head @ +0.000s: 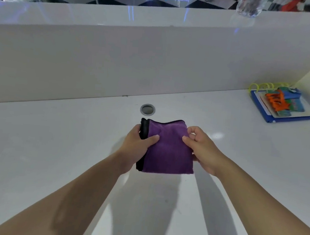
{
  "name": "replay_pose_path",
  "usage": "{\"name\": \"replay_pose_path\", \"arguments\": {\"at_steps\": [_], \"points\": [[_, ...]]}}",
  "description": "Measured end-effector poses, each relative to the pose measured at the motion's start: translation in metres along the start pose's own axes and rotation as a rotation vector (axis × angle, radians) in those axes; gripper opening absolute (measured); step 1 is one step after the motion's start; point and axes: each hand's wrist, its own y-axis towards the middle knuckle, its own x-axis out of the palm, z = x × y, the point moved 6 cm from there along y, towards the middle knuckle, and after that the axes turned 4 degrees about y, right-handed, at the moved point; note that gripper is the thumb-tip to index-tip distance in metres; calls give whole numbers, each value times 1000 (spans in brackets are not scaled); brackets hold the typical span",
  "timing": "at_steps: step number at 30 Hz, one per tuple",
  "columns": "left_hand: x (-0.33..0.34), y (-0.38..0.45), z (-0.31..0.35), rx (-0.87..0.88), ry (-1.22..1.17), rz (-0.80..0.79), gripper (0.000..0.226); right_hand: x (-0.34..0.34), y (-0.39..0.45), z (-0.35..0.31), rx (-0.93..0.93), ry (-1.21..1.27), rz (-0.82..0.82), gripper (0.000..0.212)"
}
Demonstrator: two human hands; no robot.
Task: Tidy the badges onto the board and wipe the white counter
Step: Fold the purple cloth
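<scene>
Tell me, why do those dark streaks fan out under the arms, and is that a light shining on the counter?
Head view: several overhead lights throw overlapping arm shadows down the white counter; a small glare spot sits right of the right hand; the purple cloth is sharp, the bottle blurred; the wide lens bends the counter's edges.
</scene>
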Motion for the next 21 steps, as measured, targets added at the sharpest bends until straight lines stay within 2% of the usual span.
{"name": "replay_pose_path", "arguments": {"at_steps": [4,9,13,21], "points": [[48,3,1,-39,49,-4,42,-43,4,17,18,12,44,23],[120,12,1,-53,99,39,42,-115,4,28,11,49,-16,47],[175,18,3,-59,141,68,47,-169,8,26,-18,-20,-94,49],[279,31,13,-5,130,70,53,-269,15,27,-25,-148,-130,65]]}}
